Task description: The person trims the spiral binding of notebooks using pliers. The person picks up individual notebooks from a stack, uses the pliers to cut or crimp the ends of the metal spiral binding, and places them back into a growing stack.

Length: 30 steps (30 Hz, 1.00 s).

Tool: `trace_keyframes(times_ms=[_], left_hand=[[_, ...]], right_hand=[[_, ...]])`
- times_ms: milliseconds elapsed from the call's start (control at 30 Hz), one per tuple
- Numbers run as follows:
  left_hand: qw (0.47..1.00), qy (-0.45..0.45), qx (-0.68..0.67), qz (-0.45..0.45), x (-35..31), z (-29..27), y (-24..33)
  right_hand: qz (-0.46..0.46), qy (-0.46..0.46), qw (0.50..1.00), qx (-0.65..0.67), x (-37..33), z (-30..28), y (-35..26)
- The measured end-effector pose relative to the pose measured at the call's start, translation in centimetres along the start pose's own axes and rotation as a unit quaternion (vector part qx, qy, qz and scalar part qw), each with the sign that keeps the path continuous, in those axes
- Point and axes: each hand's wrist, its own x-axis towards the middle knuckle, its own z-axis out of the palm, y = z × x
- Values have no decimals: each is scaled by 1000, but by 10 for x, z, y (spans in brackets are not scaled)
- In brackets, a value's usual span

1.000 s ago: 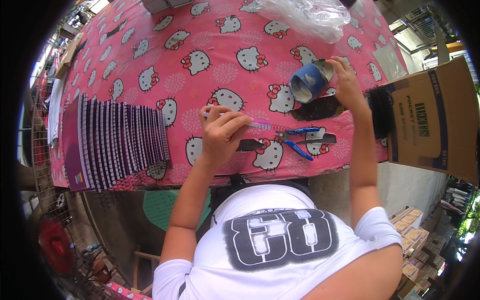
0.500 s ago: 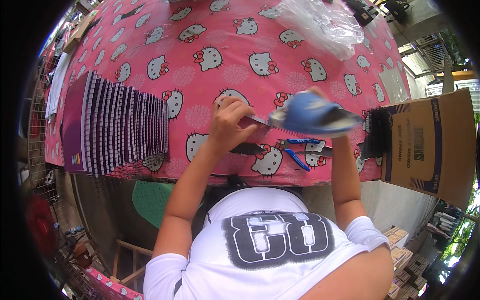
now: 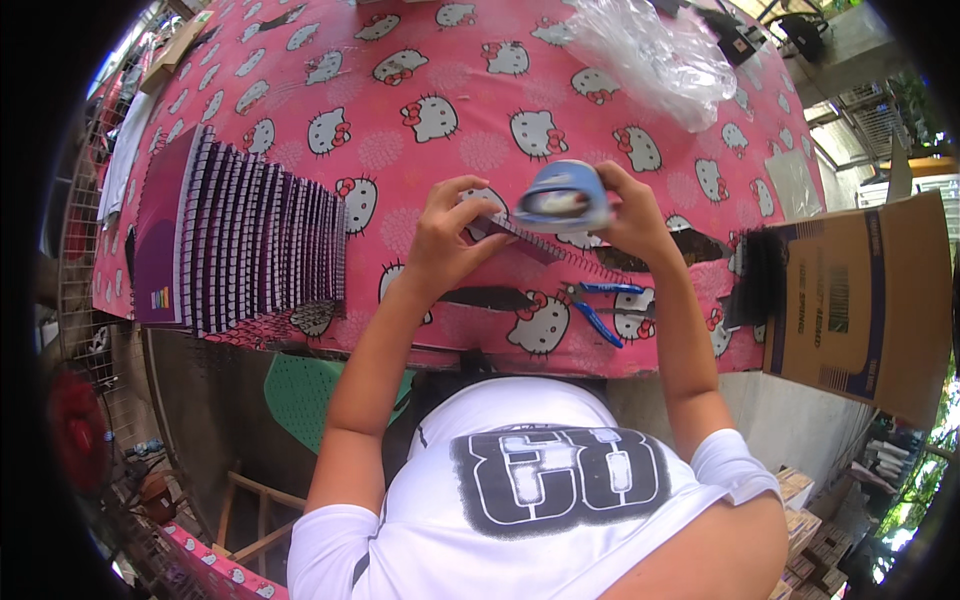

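My left hand (image 3: pixel 455 235) pinches a thin purple notebook (image 3: pixel 530 244) held on edge, seen almost end-on. A dark wire spiral (image 3: pixel 595 266) runs along its upper edge and sticks out past it to the right. Over the right part of the notebook, my right hand (image 3: pixel 625 212) grips a blue slipper (image 3: pixel 560 190), blurred by motion. Whether the slipper touches the wire I cannot tell. Just nearer to me lie blue-handled cutters (image 3: pixel 598 312), their jaws pointing left.
At left stands a row of purple spiral notebooks (image 3: pixel 240 235). A cardboard box (image 3: pixel 855 300) is at right, with a bunch of black wire spirals (image 3: pixel 755 275) at its mouth. Clear plastic bags (image 3: pixel 660 60) lie at the back of the pink table cover (image 3: pixel 380 155).
The slipper has swung left and turned in my right hand, and that hand has come into view behind it. My left hand keeps its pinch on the notebook.
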Motion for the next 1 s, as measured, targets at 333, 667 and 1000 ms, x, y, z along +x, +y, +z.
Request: trace_keyframes(times_ms=[333, 667, 1000], left_hand=[[931, 62, -300, -199, -20, -1, -28], [900, 61, -377, -212, -23, -5, -48], [877, 158, -419, -177, -12, 8, -13]], right_hand=[[-16, -33, 995, -90, 27, 20, -11], [-3, 233, 890, -393, 32, 0, 17], [-73, 114, 873, -469, -101, 0, 31]])
